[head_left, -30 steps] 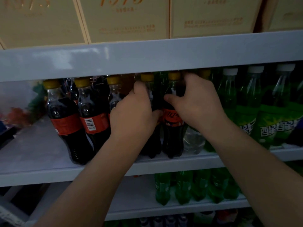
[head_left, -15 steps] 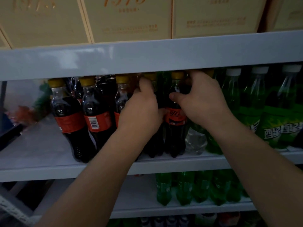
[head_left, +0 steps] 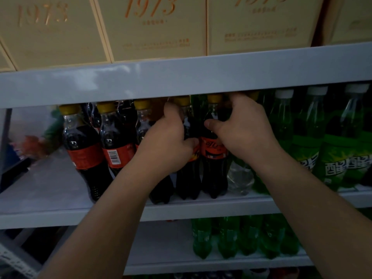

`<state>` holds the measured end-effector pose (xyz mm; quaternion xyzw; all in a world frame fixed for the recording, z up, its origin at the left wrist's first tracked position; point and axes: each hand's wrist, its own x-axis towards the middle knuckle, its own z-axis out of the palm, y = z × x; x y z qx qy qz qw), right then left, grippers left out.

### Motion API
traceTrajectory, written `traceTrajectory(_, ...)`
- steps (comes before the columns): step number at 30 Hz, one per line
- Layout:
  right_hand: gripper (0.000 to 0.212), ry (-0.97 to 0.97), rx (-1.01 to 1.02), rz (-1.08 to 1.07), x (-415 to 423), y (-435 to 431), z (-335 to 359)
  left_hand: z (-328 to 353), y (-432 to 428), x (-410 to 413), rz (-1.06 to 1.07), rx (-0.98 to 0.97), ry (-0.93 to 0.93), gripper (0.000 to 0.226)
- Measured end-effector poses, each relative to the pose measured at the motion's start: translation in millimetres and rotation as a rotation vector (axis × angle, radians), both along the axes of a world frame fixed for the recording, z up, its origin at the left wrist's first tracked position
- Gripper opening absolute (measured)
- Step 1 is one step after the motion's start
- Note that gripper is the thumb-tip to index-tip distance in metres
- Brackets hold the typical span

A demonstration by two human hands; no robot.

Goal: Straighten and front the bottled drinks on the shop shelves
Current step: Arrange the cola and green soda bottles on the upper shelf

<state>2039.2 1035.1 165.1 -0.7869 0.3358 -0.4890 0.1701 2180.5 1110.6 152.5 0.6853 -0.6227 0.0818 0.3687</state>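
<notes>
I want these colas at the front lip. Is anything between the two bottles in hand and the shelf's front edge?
Nothing visible. The left hand grips the left cola bottle, the right hand the right cola bottle; both stand right by the shelf's front edge, nothing before them.

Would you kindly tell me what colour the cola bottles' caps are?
The cola bottles' caps are yellow, clearest in the head view.

Five front cola bottles, three white-capped green bottles, one clear bottle
</notes>
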Motion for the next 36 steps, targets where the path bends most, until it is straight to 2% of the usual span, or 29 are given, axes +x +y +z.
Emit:
traceTrajectory(5, 0.02, -0.041, -0.034, 0.017, -5, 5, -7, -3, 6, -1, 0.015, -0.085, 0.033, 0.048)
traceTrajectory(10, 0.036, -0.353, -0.014, 0.054, -26, 26, -47, -25, 23, -3, 0.106, -0.156, 0.049, 0.04)
traceTrajectory(13, 0.027, -0.436, 0.024, 0.041, -31, 36, -85, -48, 38, -2, 0.1, -0.343, 0.096, 0.031)
traceTrajectory(15, 0.024, -0.409, 0.103, 0.015, -28, 42, -112, -70, 45, 2, 0.129, -0.504, 0.147, 0.027)
traceTrajectory(17, 0.022, -0.376, 0.182, 0.008, -21, 51, -136, -94, 50, 6, 0.226, -0.547, 0.263, 0.026)
traceTrajectory(19, 0.022, -0.316, 0.188, 0.017, -11, 62, -152, -113, 51, 7, 0.347, -0.502, 0.322, 0.033)
traceTrajectory(22, 0.027, -0.206, 0.133, 0.052, 4, 78, -157, -134, 49, 4, 0.447, -0.403, 0.235, 0.043)
traceTrajectory(25, 0.019, -0.213, 0.082, 0.129, 18, 84, -146, -142, 49, 0, 0.534, -0.237, 0.288, 0.055)
traceTrajectory(27, 0.018, -0.226, -0.008, 0.169, 27, 83, -125, -143, 50, -2, 0.556, -0.156, 0.289, 0.064)
traceTrajectory(30, 0.03, -0.192, -0.171, 0.215, 44, 79, -76, -139, 50, -4, 0.543, -0.098, 0.336, 0.077)
traceTrajectory(33, 0.039, -0.108, -0.183, 0.233, 61, 72, -28, -134, 44, -2, 0.558, -0.058, 0.362, 0.079)
traceTrajectory(36, 0.021, 0.07, -0.11, 0.202, 78, 66, -1, -133, 41, -2, 0.547, -0.054, 0.336, 0.085)
